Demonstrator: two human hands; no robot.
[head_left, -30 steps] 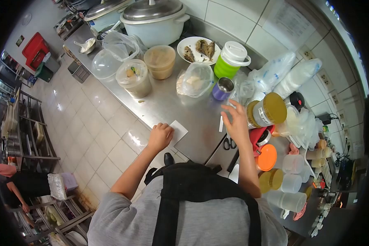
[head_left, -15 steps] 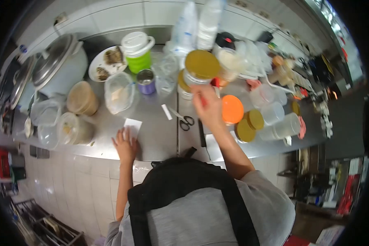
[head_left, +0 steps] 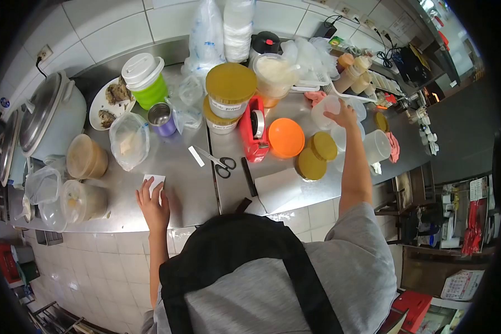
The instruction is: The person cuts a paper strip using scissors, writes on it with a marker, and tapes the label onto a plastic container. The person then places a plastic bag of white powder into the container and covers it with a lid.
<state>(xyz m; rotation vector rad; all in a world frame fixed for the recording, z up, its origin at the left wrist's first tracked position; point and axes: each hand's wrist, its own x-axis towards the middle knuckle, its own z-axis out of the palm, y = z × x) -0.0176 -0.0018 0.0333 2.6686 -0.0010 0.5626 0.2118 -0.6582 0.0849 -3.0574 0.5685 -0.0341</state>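
My left hand [head_left: 153,205] rests on the steel counter with its fingers apart, the fingertips lying on a small white paper [head_left: 155,179]. Out to the right, my right hand [head_left: 344,114] has its fingers closed at the rim of a translucent plastic container [head_left: 322,113], among other similar containers. Between the hands lie black-handled scissors [head_left: 224,167], a narrow white strip [head_left: 196,156], a black marker-like stick [head_left: 249,176] and a white sheet [head_left: 278,190]. A red tape dispenser [head_left: 254,131] stands beside two stacked tubs with mustard-coloured lids [head_left: 231,86].
An orange lid [head_left: 285,138] and mustard-coloured lids [head_left: 312,163] lie left of my right forearm. To the left are a purple cup [head_left: 161,119], a green tumbler [head_left: 145,83], a plate of food [head_left: 96,106], tubs [head_left: 86,157] and a large pot [head_left: 53,114].
My right hand has moved right, from the red tape dispenser by the stacked tubs to the translucent containers. My left hand stays on the white paper. The whole view has shifted.
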